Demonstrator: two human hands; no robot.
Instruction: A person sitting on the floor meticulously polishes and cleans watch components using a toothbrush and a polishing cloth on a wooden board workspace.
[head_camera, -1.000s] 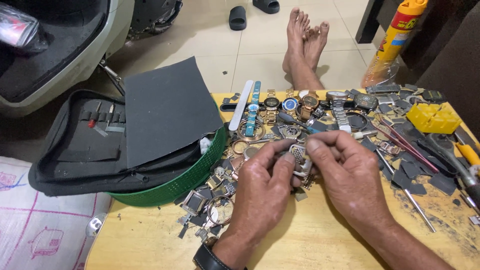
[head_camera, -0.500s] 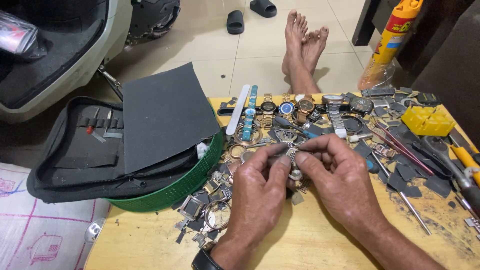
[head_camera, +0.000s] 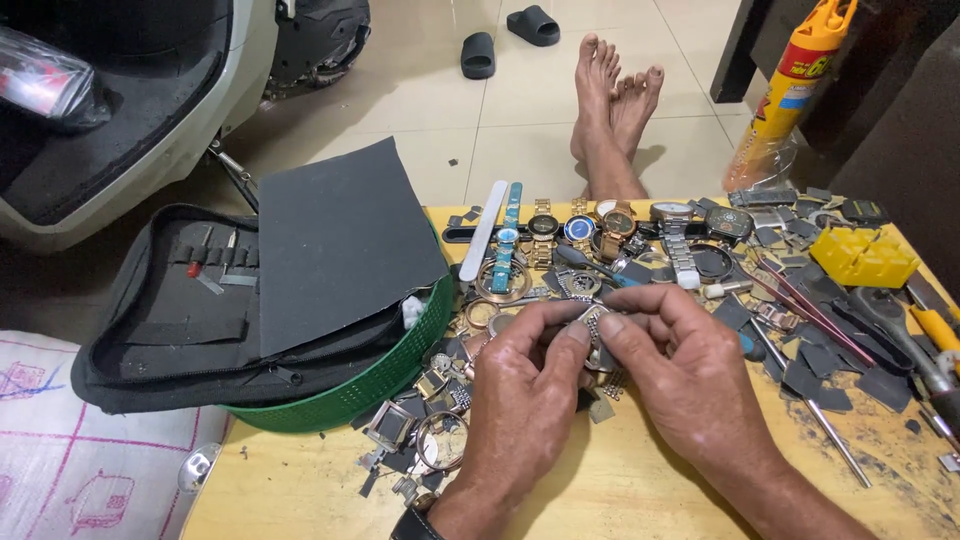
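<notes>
We see our left hand (head_camera: 525, 395) and right hand (head_camera: 685, 375) brought close together in front of us, backs turned up, forearms running in from the lower edge. Both thumbs and forefingers pinch inward toward each other, tips almost meeting, the other fingers curled loosely beneath. Our bare feet (head_camera: 615, 85) stretch out ahead, crossed at the ankles

Bare table (head_camera: 300, 490) lies at the near edge, left of the left hand (head_camera: 525, 385), and again between the two wrists; a hand could rest there. Farther out, the way is blocked: watches (head_camera: 600, 235) and loose parts (head_camera: 420, 420) cover the middle, a green basket (head_camera: 390, 365) under a black tool case (head_camera: 200, 310) walls off the left, and tools (head_camera: 900, 320) with a yellow block (head_camera: 862, 256) crowd the right beside the right hand (head_camera: 690, 375).
</notes>
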